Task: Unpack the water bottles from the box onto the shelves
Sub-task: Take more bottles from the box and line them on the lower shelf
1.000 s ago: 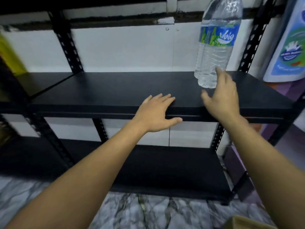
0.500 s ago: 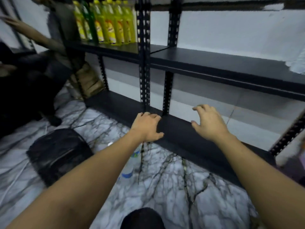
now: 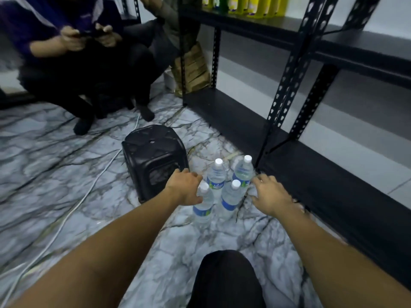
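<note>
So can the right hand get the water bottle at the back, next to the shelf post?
Probably yes. The right hand is open, its fingertips just beside the back right bottle, with nothing standing between them. The shelf post is close behind the bottle but looks to leave room.

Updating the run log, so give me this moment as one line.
phase: reach | left grip: open, beside front-left bottle | right grip: open, empty | water bottles: four, upright on floor
</note>
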### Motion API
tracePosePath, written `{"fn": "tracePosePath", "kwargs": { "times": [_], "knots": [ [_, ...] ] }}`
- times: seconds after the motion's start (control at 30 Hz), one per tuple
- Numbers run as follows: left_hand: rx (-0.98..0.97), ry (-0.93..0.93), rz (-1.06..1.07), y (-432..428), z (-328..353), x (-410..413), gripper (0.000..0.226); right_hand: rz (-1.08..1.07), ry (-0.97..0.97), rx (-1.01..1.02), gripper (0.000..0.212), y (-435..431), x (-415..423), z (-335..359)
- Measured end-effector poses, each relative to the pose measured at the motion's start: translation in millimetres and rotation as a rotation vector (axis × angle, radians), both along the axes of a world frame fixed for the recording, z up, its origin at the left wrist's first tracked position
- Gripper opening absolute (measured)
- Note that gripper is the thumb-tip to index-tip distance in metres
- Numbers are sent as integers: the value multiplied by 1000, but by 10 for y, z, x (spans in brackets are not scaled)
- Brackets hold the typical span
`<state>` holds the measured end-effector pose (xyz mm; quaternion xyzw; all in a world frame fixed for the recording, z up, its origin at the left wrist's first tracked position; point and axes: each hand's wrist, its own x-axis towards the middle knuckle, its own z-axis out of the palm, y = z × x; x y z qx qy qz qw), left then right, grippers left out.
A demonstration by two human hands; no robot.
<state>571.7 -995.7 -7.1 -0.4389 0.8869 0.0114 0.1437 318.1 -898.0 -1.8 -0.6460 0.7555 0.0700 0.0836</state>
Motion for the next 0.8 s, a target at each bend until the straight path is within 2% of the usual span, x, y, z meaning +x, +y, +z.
{"fn": "tracePosePath", "kwargs": {
  "times": [0.17,0.33,0.43,0.53,0.63,0.7,0.8],
  "knots": [
    [91,-6,59,-150,-479,157,81,-2,-61,71,70,-317,185,-358],
    [196,22,101,-265,-925,129,90,-123,-275,82,100,-572,200,-736],
    [333,202,202,-306,-1119,36,93,-228,-450,39,104,-663,138,-980],
    [456,480,377,-316,-1294,-78,102,-340,-584,-68,91,-727,99,-1234],
    [472,689,511,-287,-1447,-194,100,-455,-732,-150,84,-819,161,-1356],
    [445,797,580,-255,-1528,-268,92,-556,-819,-168,87,-861,210,-1416],
    [399,874,655,-201,-1635,-349,98,-579,-874,-194,99,-861,236,-1571]
  ]
}}
